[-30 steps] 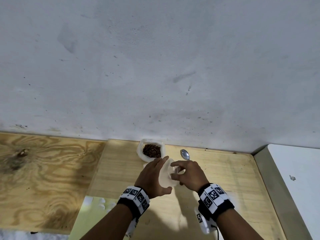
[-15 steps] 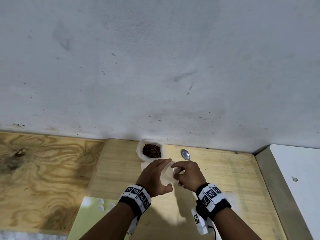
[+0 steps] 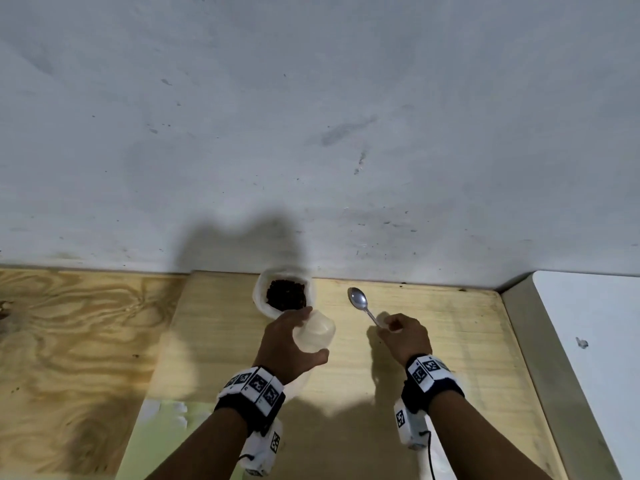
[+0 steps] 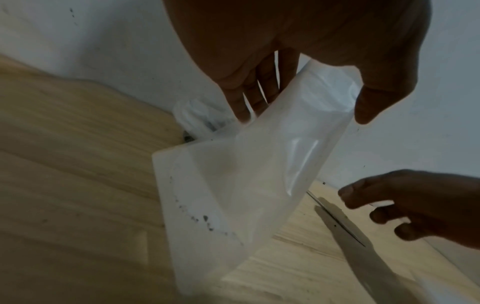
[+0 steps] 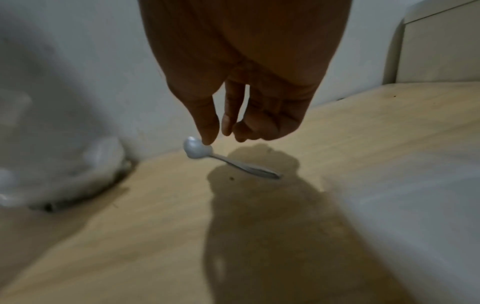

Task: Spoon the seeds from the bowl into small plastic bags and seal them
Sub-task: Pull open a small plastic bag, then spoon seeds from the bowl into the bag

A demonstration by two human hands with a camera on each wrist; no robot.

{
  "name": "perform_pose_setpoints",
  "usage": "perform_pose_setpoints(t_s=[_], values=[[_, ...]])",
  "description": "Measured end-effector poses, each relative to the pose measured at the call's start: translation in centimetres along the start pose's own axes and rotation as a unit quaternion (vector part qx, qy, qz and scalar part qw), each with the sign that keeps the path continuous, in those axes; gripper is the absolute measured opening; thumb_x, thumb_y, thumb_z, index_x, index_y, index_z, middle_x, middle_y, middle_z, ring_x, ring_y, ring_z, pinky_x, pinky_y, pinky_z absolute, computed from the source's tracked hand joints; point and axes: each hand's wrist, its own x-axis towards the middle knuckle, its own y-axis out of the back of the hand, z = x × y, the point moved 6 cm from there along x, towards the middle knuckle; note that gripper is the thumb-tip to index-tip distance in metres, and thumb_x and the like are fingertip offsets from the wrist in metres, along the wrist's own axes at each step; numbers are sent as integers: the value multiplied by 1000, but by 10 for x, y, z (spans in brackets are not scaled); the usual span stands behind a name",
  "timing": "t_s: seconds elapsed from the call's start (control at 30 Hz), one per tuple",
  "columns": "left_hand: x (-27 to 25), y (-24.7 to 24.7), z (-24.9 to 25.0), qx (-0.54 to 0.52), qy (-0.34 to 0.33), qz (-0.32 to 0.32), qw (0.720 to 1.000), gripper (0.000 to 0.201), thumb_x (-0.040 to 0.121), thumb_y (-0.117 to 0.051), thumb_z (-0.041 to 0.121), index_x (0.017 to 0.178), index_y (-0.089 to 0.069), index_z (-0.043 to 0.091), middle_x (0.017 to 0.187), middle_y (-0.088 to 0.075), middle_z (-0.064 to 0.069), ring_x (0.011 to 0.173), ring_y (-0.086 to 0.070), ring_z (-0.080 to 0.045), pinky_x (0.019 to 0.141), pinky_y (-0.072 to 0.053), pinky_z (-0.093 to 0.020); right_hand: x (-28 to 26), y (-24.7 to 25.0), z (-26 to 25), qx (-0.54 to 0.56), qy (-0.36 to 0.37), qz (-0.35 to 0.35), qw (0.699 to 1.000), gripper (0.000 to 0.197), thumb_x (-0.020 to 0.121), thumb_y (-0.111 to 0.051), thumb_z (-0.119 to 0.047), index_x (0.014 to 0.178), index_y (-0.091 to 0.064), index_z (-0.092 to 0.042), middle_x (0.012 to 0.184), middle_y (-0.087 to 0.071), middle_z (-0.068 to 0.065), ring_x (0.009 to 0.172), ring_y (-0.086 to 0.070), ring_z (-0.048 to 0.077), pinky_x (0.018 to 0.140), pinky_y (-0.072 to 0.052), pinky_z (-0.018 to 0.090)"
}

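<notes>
Right hand (image 3: 401, 336) now off the bag (image 3: 313, 332), fingers loosely curled above the spoon (image 3: 362, 304) at two o'clock; left hand (image 3: 287, 344) holding it open, ready for scooping.

The wooden table (image 3: 433, 341) bears a seed bowl (image 3: 284, 293) and spoon (image 3: 360, 302).
</notes>
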Motion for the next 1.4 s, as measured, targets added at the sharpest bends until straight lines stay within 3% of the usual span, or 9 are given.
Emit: perform_pose_setpoints(t_s=[0.13, 0.27, 0.53, 0.63, 0.77, 0.93, 1.07, 1.17, 1.4], values=[[3, -9, 5, -15, 1, -6, 1000, 83, 44, -80, 50, 121, -62, 24, 111, -62, 15, 98, -57, 0, 82, -34, 1, 14, -6, 8, -81, -30, 8, 996, 13, 82, -64, -34, 90, -70, -28, 92, -65, -5, 84, -64, 20, 72, -49, 26], [6, -15, 5, -22, 1, -9, 1000, 85, 43, -76, 54, 122, -61, 26, 111, -62, 17, 100, -58, 0, 90, -42, -14, 18, -11, 11, -140, -25, 21, 990, 9, 75, -63, -36, 73, -64, -27, 74, -61, -10, 64, -56, 13, 57, -42, 22], [2, -10, -1, -19, 13, 4, 1000, 76, 49, -91, 31, 119, -62, 25, 113, -64, 14, 100, -58, -1, 83, -36, -2, 16, -14, 5, -160, 6, 13, 987, 14, 85, -55, -34, 78, -63, -25, 79, -65, -7, 71, -61, 18, 64, -49, 26], [-1, -4, -5, -15, 18, 16, 1000, 77, 49, -90, 33, 119, -62, 23, 112, -65, 13, 99, -60, -4, 84, -42, -12, 8, -8, -1, -175, 29, 42, 983, 19, 85, -46, -34, 76, -59, -24, 71, -61, -10, 65, -59, 16, 61, -48, 26], [-6, 7, -8, -11, 22, 35, 999, 78, 48, -89, 34, 121, -62, 23, 112, -63, 13, 98, -59, -7, 89, -48, -26, 3, 0, -5, -176, 40, 16, 983, 23, 93, -50, -32, 87, -69, -22, 85, -69, 1, 81, -64, 26, 65, -44, 27], [-12, 23, -14, -20, 43, 50, 998, 81, 50, -85, 37, 126, -59, 27, 112, -59, 12, 101, -55, -11, 90, -47, -30, -15, 24, -13, -13, 82, 132, 988, 11, 89, -63, -34, 84, -68, -26, 89, -72, -5, 80, -66, 21, 64, -42, 25], [-16, 40, -23, -42, 61, 72, 995, 87, 46, -74, 53, 128, -58, 29, 109, -59, 11, 99, -55, -11, 82, -44, -24, -30, 34, -28, 196, 111, 180, 957, 3, 84, -73, -21, 81, -72, -19, 82, -73, -5, 72, -67, 17, 67, -52, 30], [-13, 55, -35, -52, 81, 93, 991, 92, 45, -70, 57, 130, -58, 25, 109, -57, 12, 97, -55, -11, 82, -42, -23, -34, 27, -44, 276, 133, 154, 939, 6, 83, -75, -14, 81, -72, -11, 82, -74, 2, 78, -68, 20, 66, -50, 27], [8, 76, -68, -41, 129, 93, 986, 71, 60, -89, 32, 124, -63, 20, 118, -66, 3, 97, -59, -11, 81, -45, -22, -30, -18, -90, 284, 143, 91, 944, 20, 82, -78, -19, 71, -64, -11, 76, -73, 4, 66, -63, 13, 59, -44, 22]])
